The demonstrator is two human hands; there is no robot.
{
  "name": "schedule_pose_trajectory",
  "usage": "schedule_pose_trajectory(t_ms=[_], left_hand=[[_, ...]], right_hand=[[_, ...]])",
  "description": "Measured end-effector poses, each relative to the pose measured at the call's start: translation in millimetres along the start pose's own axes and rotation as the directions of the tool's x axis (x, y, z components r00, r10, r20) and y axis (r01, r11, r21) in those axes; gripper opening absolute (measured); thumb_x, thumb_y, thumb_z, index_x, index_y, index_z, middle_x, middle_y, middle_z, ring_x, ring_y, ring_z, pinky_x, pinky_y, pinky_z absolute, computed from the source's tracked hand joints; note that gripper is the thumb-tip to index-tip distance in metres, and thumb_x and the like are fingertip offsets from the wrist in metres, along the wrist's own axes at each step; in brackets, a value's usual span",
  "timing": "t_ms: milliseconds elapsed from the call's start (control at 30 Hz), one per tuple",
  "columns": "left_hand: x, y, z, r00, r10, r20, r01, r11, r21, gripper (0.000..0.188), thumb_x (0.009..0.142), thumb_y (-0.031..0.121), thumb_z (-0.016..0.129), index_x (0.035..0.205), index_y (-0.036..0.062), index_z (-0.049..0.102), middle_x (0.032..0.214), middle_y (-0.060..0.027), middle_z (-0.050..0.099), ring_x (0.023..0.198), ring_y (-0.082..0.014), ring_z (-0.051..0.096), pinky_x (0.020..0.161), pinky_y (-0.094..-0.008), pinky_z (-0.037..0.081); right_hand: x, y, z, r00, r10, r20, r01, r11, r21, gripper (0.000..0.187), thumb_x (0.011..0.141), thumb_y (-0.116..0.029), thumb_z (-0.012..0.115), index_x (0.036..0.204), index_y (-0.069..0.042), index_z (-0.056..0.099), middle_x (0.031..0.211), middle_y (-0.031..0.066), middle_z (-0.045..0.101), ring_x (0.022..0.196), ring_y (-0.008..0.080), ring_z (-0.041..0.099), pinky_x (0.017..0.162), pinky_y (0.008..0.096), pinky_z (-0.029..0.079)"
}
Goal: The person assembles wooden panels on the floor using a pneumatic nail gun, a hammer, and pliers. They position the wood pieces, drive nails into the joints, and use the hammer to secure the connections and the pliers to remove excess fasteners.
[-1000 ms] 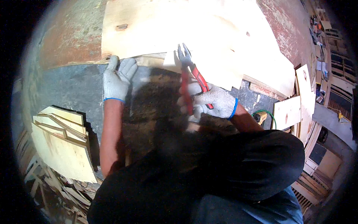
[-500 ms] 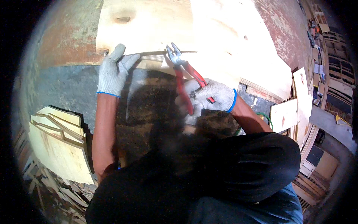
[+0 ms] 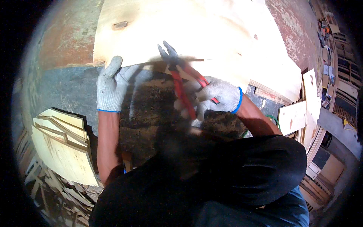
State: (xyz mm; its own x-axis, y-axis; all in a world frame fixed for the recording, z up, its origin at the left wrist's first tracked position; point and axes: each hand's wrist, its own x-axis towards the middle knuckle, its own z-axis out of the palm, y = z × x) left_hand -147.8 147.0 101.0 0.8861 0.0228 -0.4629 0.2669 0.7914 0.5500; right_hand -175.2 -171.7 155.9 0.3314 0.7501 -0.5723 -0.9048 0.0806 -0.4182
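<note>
A pale plywood sheet (image 3: 151, 22) with a dark knot lies in front of me, brightly lit. At its near left corner my left hand (image 3: 112, 87), in a white knit glove with a blue cuff, grips the edge, thumb on top and fingers partly beneath. My right hand (image 3: 217, 94), gloved alike, is closed around the red handles of a pair of pliers (image 3: 185, 73). Their jaws are parted and lie over the sheet near its front edge. From this view I cannot tell whether the jaws touch the wood.
Several plywood offcuts (image 3: 60, 147) lean in a stack at my left. More boards (image 3: 291, 117) stand at the right, near a green cord (image 3: 274, 120). Wood scraps (image 3: 64, 196) litter the floor at lower left. Dark shadow covers the surface between my arms.
The pliers' jaws have moved left and turned a little further that way. My left hand and the sheet's near left corner sit slightly lower and further left in view.
</note>
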Motion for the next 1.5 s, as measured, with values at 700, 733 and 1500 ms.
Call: schedule_pose_trajectory(t_ms=[700, 733, 1500], left_hand=[[-18.2, -60.2, 6.2, 0.972, -0.228, 0.052, 0.211, 0.952, 0.224, 0.053, 0.104, 0.039, 0.049, 0.131, -0.0052, 0.057, 0.12, -0.0192, 0.068, 0.104, -0.0322, 0.07, 0.091, -0.0443, 0.057], [-16.6, -62.1, 2.7, 0.973, -0.226, 0.044, 0.212, 0.954, 0.211, 0.054, 0.105, 0.04, 0.045, 0.13, -0.0067, 0.057, 0.118, -0.0204, 0.068, 0.104, -0.033, 0.069, 0.089, -0.0441, 0.057], [-14.3, -78.6, -6.1, 0.998, -0.038, -0.044, 0.042, 0.994, 0.1, 0.042, 0.105, 0.014, 0.051, 0.141, -0.0087, 0.047, 0.14, -0.0198, 0.057, 0.129, -0.031, 0.056, 0.114, -0.0453, 0.043]], right_hand=[[19.3, 27.8, 43.9, 0.974, 0.137, -0.179, -0.065, 0.93, 0.362, 0.026, 0.102, -0.027, 0.049, 0.112, -0.004, 0.059, 0.083, 0.0099, 0.064, 0.065, 0.0218, 0.061, 0.053, 0.0371, 0.05], [20.7, 28.8, 52.0, 0.979, 0.127, -0.158, -0.053, 0.912, 0.407, 0.027, 0.102, -0.028, 0.049, 0.113, -0.004, 0.058, 0.083, 0.0094, 0.064, 0.065, 0.0215, 0.061, 0.053, 0.0371, 0.05], [-87.6, 130.5, -78.2, 0.924, -0.106, -0.369, -0.232, 0.61, -0.758, 0.023, 0.088, -0.031, 0.076, 0.094, -0.009, 0.076, 0.088, 0.0119, 0.074, 0.076, 0.0251, 0.07, 0.074, 0.0311, 0.055]])
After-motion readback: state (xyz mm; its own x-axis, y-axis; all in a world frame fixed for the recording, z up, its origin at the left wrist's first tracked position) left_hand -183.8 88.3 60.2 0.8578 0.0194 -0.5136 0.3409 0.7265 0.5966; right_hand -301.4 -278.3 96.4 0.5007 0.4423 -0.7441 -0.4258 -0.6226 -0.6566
